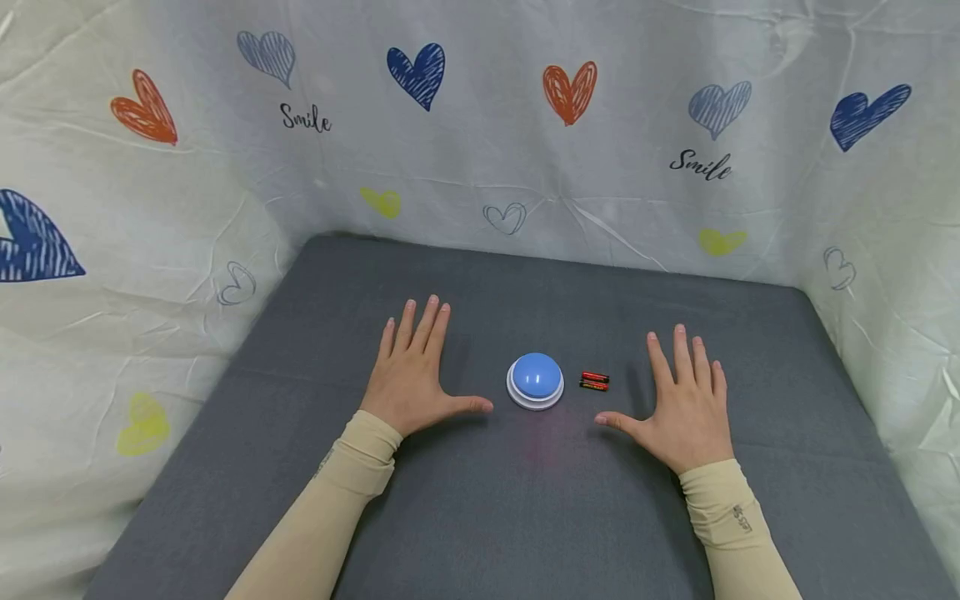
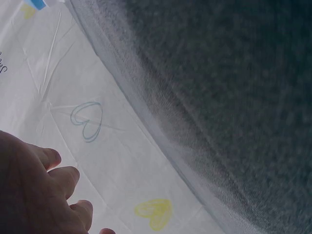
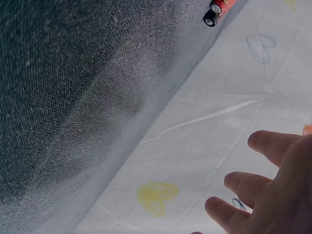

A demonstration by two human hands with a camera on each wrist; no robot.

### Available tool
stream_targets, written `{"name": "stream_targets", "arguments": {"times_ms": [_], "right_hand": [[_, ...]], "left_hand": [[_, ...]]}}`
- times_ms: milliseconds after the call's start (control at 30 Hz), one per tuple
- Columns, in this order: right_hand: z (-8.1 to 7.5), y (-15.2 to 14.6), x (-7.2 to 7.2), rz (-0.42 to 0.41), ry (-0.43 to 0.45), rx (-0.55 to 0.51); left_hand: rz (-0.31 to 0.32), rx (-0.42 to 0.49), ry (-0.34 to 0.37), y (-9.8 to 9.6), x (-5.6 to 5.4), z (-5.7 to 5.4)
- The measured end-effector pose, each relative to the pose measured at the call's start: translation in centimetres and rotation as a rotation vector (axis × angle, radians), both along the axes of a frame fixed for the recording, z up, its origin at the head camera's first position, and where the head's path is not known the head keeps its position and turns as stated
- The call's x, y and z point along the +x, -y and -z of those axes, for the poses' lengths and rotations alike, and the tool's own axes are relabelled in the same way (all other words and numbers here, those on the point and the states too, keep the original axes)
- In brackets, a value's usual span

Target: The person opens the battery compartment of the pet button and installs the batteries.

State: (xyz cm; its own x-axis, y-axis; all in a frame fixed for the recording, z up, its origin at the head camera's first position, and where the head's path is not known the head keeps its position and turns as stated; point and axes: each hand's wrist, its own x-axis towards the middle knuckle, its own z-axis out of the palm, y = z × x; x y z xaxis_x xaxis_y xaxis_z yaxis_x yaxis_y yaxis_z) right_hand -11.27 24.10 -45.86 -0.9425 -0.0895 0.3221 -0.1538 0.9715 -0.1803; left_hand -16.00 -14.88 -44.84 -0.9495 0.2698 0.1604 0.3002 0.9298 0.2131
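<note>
A round push-button light with a blue dome and white base [image 1: 536, 381] sits on the grey table between the hands. Just right of it lie two red and black batteries [image 1: 595, 381] side by side; their ends also show at the top of the right wrist view. My left hand [image 1: 412, 375] is left of the blue dome, fingers straight and thumb pointing toward its base. On the other side, my right hand [image 1: 684, 408] has its fingers spread, its thumb stretched toward the batteries. Both hands hold nothing.
The grey cloth-covered table [image 1: 480, 517] spreads around the hands. A white curtain [image 1: 465, 150] printed with hearts and "Smile" hangs along its back and both sides.
</note>
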Motion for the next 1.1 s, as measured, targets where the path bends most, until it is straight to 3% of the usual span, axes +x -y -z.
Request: {"name": "stream_targets", "arguments": {"times_ms": [433,767,1100], "right_hand": [[0.0,0.0,0.1,-0.008,0.008,-0.022],[0.0,0.4,0.0,-0.032,0.024,-0.029],[0.4,1.3,0.2,-0.073,0.028,-0.03]], "left_hand": [[0.002,0.012,0.018,0.0,0.1,-0.1],[0.053,0.044,0.026,-0.5,0.3,-0.4],[0.098,-0.009,0.069,-1.5,0.5,-0.1]]}}
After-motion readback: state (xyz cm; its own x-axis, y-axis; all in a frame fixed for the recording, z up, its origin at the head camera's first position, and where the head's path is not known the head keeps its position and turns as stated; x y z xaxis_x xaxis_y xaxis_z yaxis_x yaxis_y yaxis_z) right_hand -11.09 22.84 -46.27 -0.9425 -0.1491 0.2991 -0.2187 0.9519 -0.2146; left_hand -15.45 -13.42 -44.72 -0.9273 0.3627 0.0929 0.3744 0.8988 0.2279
